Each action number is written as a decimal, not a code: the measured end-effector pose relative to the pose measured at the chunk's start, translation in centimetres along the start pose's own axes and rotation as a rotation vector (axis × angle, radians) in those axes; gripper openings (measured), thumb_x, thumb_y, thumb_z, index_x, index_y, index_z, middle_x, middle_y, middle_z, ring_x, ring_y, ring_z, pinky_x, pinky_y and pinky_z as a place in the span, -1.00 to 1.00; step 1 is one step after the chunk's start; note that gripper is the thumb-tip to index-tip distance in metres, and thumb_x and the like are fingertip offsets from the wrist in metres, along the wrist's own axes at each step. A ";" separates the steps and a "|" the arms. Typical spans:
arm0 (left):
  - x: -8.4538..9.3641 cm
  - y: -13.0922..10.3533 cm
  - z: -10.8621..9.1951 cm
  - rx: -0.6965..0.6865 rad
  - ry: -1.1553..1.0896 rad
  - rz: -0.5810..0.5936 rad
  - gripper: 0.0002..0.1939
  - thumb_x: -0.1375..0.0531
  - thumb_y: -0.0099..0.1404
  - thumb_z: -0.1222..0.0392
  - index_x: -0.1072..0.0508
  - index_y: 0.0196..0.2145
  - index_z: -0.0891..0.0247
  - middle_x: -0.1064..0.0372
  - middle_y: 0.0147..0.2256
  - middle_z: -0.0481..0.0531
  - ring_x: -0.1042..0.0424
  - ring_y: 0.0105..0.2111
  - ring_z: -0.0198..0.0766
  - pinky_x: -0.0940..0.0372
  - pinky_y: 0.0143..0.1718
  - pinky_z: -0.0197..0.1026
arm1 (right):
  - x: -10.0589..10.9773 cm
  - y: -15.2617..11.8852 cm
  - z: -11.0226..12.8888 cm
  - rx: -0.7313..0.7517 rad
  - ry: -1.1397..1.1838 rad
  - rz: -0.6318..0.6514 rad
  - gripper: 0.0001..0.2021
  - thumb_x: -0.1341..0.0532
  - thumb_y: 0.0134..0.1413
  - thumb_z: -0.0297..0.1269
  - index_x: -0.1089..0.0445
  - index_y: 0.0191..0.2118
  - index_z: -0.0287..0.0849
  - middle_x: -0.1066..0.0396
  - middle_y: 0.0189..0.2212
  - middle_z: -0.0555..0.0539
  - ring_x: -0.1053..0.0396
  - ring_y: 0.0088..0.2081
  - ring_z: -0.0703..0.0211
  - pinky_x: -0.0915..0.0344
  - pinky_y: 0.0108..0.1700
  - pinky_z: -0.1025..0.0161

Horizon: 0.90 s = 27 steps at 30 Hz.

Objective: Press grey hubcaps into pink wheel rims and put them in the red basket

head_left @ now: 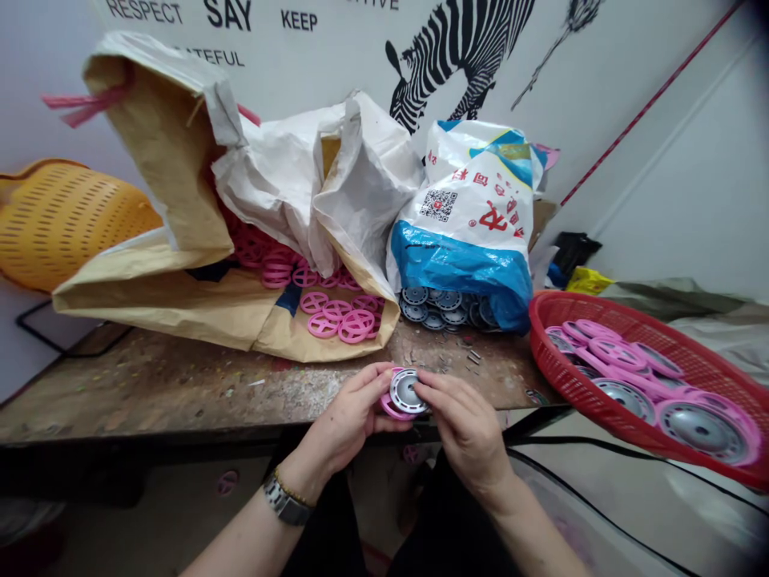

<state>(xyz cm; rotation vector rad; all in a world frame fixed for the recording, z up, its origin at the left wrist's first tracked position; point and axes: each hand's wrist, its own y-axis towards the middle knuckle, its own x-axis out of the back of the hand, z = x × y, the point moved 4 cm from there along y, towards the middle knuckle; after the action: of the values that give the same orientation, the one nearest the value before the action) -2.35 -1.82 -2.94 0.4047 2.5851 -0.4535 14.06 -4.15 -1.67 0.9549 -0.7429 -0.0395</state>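
My left hand (pixel 360 409) is closed on a pink plastic ring (pixel 393 410) at the front edge of the bench. Against the ring's face lies a grey slotted disc (pixel 404 391), like a toy wheel cover. My right hand (pixel 462 417) grips this disc at its right side, fingertips on its face near the centre. The disc covers most of the ring, so whether the two are joined cannot be seen. Behind my hands, loose pink spoked rings (pixel 336 311) spill from a paper sack (pixel 240 320). More grey discs (pixel 436 308) show at the mouth of a blue and white bag (pixel 462 240).
On the right stands a red basket (pixel 544 336) with pink rings fitted with grey discs (pixel 702 429). Small metal bits (pixel 473 357) lie on the worn wooden bench (pixel 198 385). A yellow basket (pixel 78 216) leans at the left. One pink ring (pixel 228 482) is on the floor.
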 end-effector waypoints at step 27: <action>-1.0 -1.4 -0.2 -0.382 0.845 0.106 -0.78 -0.12 0.42 0.22 -0.46 -0.02 0.19 -0.46 -0.15 0.01 -0.42 -0.13 -0.19 -0.27 -0.07 -0.18 | -1.3 -1.5 -0.8 -0.875 0.669 0.082 -0.79 -0.33 0.07 -0.11 -0.51 -0.27 -0.14 -0.51 -0.37 0.00 -0.41 -0.31 0.17 -0.32 -0.25 0.30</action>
<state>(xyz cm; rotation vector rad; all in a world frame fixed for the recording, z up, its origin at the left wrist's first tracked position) -2.06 -3.19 -1.90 0.7016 3.3206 0.3387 13.98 -4.02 -3.83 0.0651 -0.0918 0.0274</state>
